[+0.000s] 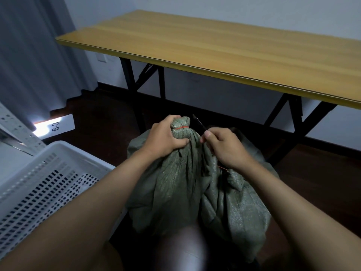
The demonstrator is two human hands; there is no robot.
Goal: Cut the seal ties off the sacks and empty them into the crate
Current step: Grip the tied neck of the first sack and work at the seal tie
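A dark wooden floor (109, 122) carries everything here. Two green woven sacks (175, 192) stand on it side by side, touching, in the near middle. A white perforated crate (45, 184) sits at the near left. Beyond the sacks a folding wooden surface (214, 53) stands on black legs near the far wall.

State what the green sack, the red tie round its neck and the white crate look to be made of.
Green sack: apparently woven plastic fabric, matte with a faint sheen; a fine crosshatch weave shows in its folds.
Red tie: probably a thin plastic or rubber band; too small to settle.
White crate: seemingly moulded rigid plastic, smooth, with regular perforated walls.
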